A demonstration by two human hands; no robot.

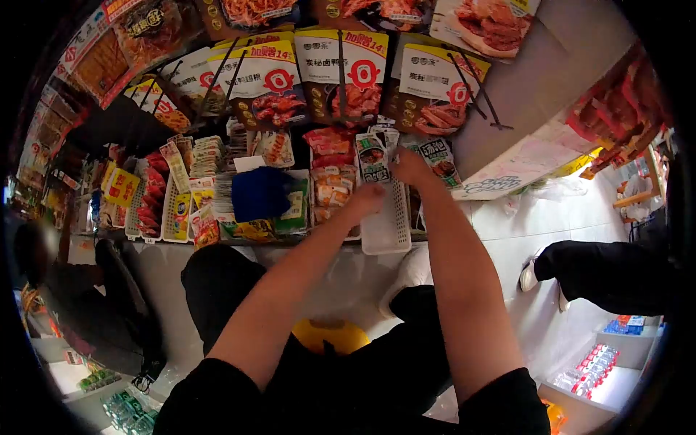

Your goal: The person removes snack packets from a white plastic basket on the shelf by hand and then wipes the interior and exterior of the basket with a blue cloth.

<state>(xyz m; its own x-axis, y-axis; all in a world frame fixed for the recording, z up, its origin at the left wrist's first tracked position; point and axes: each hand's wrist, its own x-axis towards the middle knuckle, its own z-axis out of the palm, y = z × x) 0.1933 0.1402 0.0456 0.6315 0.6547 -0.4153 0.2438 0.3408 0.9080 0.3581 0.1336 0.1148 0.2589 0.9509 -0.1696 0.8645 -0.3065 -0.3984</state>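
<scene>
A narrow white plastic basket (387, 235) juts out over the front edge of the low shelf, with snack packets (373, 156) standing in its far end. My left hand (367, 199) is at the basket's left side, its fingers curled; what they hold, if anything, is hidden. Past the basket's right rim, my right hand (410, 167) has its fingers closed at the edge of the packets. Just right of it lies a dark green and white snack packet (438, 161).
More white baskets (171, 217) of packaged snacks line the shelf to the left, beside a dark blue cloth-like item (259, 194). Large snack bags (341, 72) hang on metal hooks above. A person's legs (598, 275) are at right, another person (94, 304) at left.
</scene>
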